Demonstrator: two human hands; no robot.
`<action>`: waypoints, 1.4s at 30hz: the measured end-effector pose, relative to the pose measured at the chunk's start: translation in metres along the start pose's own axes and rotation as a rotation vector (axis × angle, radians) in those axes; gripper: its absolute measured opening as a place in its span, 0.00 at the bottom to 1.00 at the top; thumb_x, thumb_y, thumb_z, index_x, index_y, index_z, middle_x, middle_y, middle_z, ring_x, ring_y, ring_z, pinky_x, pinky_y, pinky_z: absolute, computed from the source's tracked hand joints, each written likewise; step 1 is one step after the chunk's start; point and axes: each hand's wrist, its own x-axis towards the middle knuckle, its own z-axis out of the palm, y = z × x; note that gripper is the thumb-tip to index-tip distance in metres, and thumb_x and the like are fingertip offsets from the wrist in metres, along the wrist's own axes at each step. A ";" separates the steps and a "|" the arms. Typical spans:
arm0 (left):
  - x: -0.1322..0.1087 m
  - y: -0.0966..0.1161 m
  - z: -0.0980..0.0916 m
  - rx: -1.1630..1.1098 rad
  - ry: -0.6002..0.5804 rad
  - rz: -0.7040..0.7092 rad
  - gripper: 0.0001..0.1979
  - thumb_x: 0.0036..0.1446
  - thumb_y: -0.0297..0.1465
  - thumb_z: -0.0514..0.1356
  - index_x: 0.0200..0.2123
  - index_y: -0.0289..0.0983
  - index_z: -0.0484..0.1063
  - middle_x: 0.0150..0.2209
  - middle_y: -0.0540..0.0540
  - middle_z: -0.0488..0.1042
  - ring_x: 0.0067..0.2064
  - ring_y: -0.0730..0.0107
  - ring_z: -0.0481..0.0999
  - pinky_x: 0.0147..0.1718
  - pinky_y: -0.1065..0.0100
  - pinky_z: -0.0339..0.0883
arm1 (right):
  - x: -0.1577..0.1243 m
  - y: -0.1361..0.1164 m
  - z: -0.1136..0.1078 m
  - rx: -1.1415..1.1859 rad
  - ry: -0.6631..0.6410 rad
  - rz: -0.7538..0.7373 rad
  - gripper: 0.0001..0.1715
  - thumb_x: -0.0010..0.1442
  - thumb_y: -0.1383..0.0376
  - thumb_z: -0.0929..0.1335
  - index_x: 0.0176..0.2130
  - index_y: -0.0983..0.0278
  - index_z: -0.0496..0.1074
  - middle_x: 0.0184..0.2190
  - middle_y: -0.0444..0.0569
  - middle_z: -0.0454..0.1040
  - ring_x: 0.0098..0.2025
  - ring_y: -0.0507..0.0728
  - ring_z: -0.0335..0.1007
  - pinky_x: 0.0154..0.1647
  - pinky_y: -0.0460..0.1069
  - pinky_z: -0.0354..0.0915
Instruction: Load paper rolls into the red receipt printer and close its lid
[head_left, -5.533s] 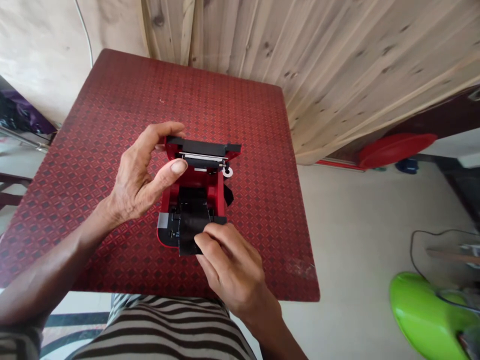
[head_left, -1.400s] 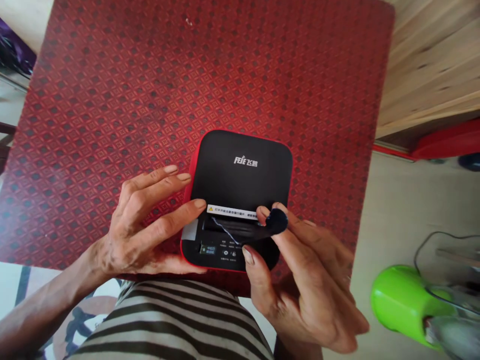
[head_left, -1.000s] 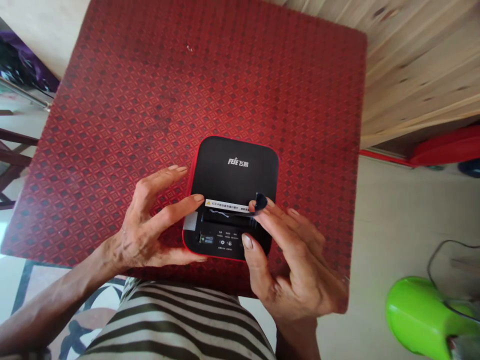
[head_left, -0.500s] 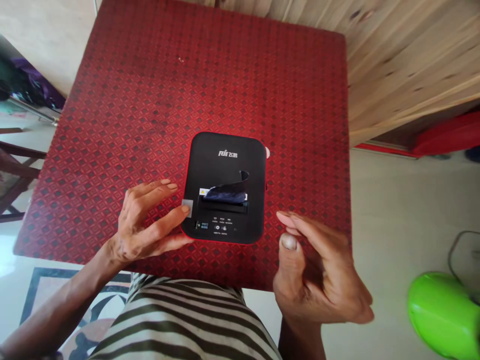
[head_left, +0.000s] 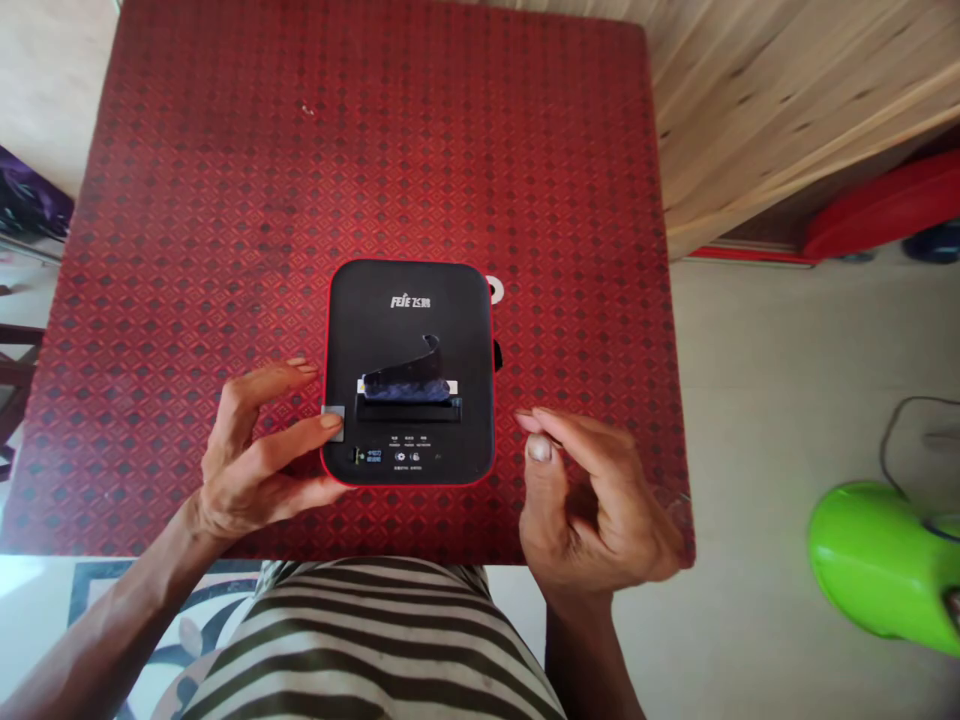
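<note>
A black receipt printer (head_left: 411,325) with a red rim lies flat on the patterned red table. Out of its slot pokes a dark, curled strip (head_left: 405,375), frayed along its lower edge. My left hand (head_left: 259,445) grips the printer's front left corner, index fingertip on a grey tab (head_left: 334,424) and thumb low at the front edge. To the right of the printer, apart from it, my right hand (head_left: 589,500) hovers with thumb and index finger brought together. Nothing shows between those fingertips.
The red table (head_left: 210,180) extends far behind the printer. A white ring-shaped thing (head_left: 496,290) peeks out by the printer's right side. A wood-panelled wall (head_left: 757,90) borders the table at the upper right. A green object (head_left: 862,565) with a cable sits on the floor at right.
The view has shifted, so the table and printer appear further left. The white ring shows more. My right thumb and index finger have closed together; my left hand keeps its hold.
</note>
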 end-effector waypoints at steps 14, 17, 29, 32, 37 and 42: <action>-0.011 0.000 0.014 -0.067 0.053 0.002 0.22 0.63 0.41 0.70 0.56 0.43 0.72 0.57 0.39 0.75 0.57 0.55 0.81 0.51 0.50 0.84 | 0.026 -0.007 -0.002 0.028 -0.028 -0.093 0.23 0.63 0.77 0.73 0.53 0.57 0.80 0.40 0.45 0.86 0.40 0.58 0.84 0.42 0.55 0.79; -0.012 -0.001 0.015 -0.064 0.053 0.007 0.24 0.62 0.42 0.70 0.58 0.43 0.71 0.57 0.38 0.75 0.57 0.54 0.81 0.49 0.51 0.83 | 0.050 -0.013 0.005 0.017 -0.126 -0.202 0.21 0.66 0.76 0.72 0.53 0.56 0.80 0.43 0.46 0.86 0.42 0.58 0.84 0.45 0.55 0.79; -0.020 0.003 0.014 -0.044 0.042 0.007 0.25 0.65 0.39 0.67 0.63 0.41 0.70 0.57 0.34 0.75 0.58 0.51 0.79 0.51 0.53 0.82 | 0.100 -0.053 0.043 -0.529 -0.636 -0.418 0.08 0.69 0.74 0.71 0.46 0.67 0.80 0.36 0.50 0.83 0.34 0.58 0.79 0.33 0.53 0.68; -0.021 0.004 0.014 -0.039 0.041 -0.002 0.26 0.64 0.37 0.68 0.63 0.41 0.70 0.57 0.35 0.75 0.58 0.52 0.79 0.51 0.54 0.82 | 0.093 -0.053 0.048 -0.488 -0.691 -0.395 0.17 0.70 0.74 0.70 0.58 0.69 0.77 0.47 0.53 0.85 0.42 0.59 0.81 0.44 0.54 0.74; -0.019 0.005 0.015 -0.038 0.047 0.023 0.26 0.64 0.35 0.68 0.64 0.38 0.69 0.57 0.32 0.75 0.57 0.51 0.79 0.50 0.54 0.82 | 0.101 -0.057 0.062 -0.448 -0.915 -0.306 0.18 0.73 0.73 0.67 0.59 0.68 0.76 0.53 0.55 0.83 0.55 0.62 0.79 0.53 0.55 0.75; -0.020 0.006 0.015 -0.024 0.036 0.019 0.24 0.66 0.36 0.67 0.62 0.36 0.69 0.58 0.31 0.74 0.58 0.50 0.78 0.52 0.53 0.81 | 0.116 -0.060 0.073 -0.449 -1.133 -0.263 0.17 0.74 0.75 0.61 0.53 0.68 0.77 0.49 0.56 0.82 0.53 0.64 0.81 0.47 0.55 0.75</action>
